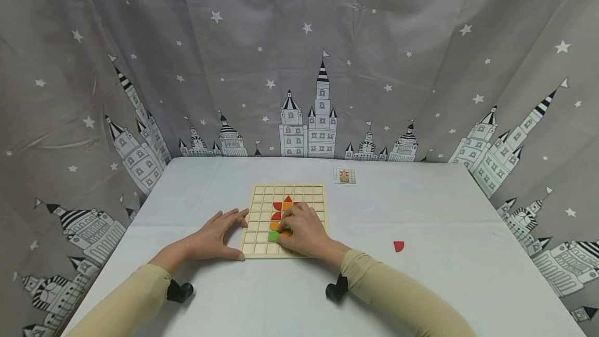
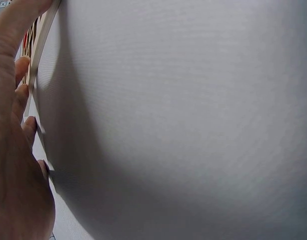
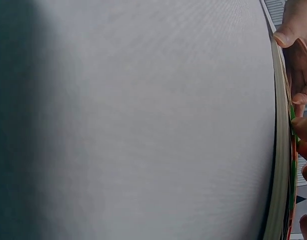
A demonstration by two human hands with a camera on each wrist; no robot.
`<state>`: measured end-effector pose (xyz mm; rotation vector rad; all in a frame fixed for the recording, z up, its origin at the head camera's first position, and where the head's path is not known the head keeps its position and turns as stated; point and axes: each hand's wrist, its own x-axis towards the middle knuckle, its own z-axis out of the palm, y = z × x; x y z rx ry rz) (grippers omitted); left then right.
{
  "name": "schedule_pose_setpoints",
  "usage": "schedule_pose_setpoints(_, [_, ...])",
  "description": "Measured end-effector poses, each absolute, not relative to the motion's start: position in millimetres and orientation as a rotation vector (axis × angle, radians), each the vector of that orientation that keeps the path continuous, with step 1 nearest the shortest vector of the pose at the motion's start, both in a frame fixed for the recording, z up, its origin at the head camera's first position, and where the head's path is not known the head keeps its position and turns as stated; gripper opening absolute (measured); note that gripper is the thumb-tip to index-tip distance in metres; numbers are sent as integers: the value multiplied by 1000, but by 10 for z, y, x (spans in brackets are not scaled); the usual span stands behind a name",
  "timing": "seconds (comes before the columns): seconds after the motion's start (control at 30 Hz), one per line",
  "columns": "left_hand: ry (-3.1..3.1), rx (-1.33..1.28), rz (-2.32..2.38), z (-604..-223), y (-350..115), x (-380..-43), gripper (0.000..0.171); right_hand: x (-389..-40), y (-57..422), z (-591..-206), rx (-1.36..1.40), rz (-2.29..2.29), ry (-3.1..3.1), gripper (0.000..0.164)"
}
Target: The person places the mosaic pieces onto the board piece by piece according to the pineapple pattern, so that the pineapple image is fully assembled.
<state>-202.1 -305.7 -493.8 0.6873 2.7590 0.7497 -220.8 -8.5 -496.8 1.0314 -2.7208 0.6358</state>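
A square wooden grid board (image 1: 255, 225) lies on the table, bearing several flat colored pieces. My left hand (image 1: 217, 235) spreads along its left side, thumb at the near left corner and fingers at the left edge. Over the board's middle, the thumb and fingertips of my right hand (image 1: 306, 230) pinch a small green piece (image 3: 293, 113), partly hidden by the fingers. Beside those fingertips are a green square (image 1: 273, 236) and an orange round piece (image 1: 274, 225). Farther up sit red rounded pieces (image 1: 276, 216) and a red triangle (image 1: 288, 199). My right hand covers part of the pattern.
A small printed card (image 1: 344, 175) with a grid picture lies beyond the board's far right corner. One loose red quarter-circle piece (image 1: 399, 246) rests on the white tablecloth (image 1: 444, 274) to the right. A grey curtain (image 1: 262, 40) with castles hangs behind.
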Motion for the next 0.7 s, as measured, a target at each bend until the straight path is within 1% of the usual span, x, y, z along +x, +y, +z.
schedule_pose_setpoints(0.37, [2756,685,753,-4912,-3044,-2012,75,-2227,-18,-4942,1044,658,-2719,15])
schedule_pose_setpoints(0.7, [2763,678,747,-4922,-3048,-2010,76,-2346,287,-4804,946,798,-2768,18])
